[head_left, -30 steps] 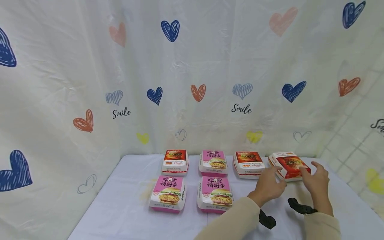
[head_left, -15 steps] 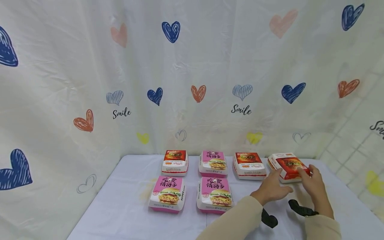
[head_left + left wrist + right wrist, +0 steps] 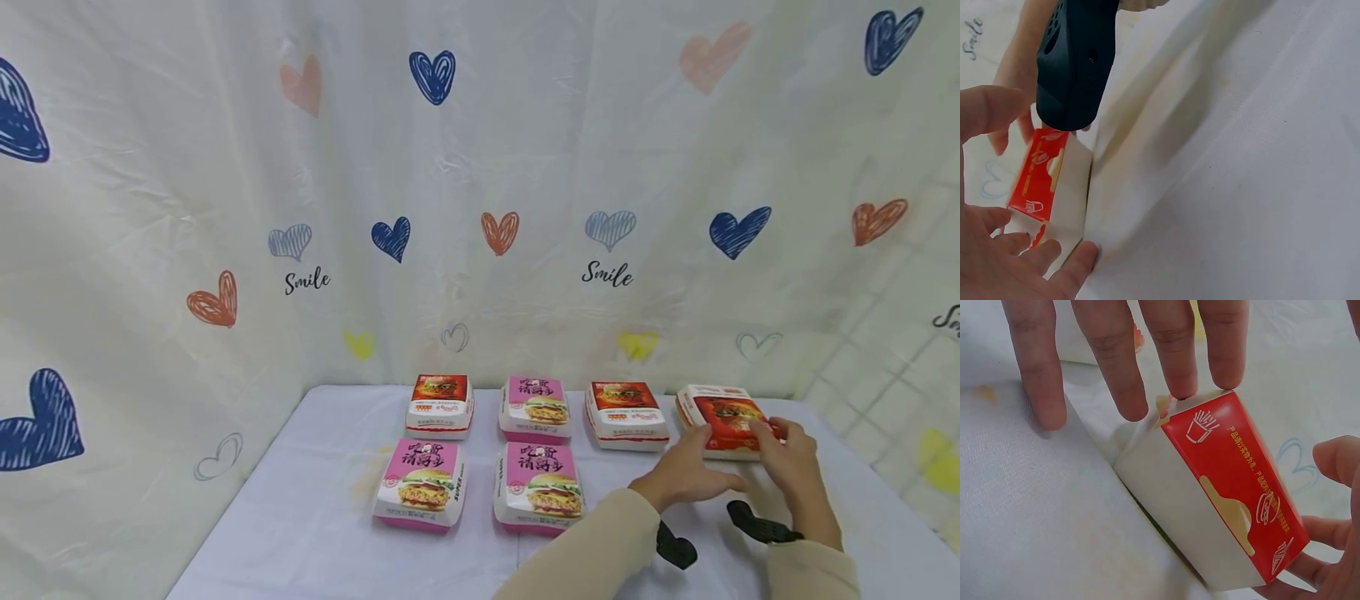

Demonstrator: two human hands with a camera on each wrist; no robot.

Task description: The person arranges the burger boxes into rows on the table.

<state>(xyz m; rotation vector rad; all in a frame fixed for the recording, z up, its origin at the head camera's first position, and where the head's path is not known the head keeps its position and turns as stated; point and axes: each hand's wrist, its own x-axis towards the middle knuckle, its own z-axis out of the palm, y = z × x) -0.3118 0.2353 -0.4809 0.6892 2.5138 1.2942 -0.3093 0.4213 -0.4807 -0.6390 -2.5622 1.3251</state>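
At the right end of the back row lies a red and white burger box (image 3: 726, 415), its burger-picture lid up. My left hand (image 3: 686, 472) is at its left front corner, thumb held apart. Four straight left fingers (image 3: 1107, 359) reach the box's end in the right wrist view, the little finger down at the tablecloth. My right hand (image 3: 791, 471) touches the right side with its fingers, which are bent under the box's far corner in the right wrist view; its thumb (image 3: 1335, 459) stands off. The red side panel (image 3: 1235, 487) shows there between both hands.
Another red box (image 3: 626, 412) stands just left of it, then a pink box (image 3: 535, 408) and a red box (image 3: 440, 407). Two pink boxes (image 3: 422, 483) sit in front. A heart-print curtain (image 3: 480, 167) hangs behind the white-covered table (image 3: 315, 517).
The right-hand burger box has turned so its front edge lies more in line with the row. My right hand has come down onto its side; my left hand has shifted slightly right and nearer me.
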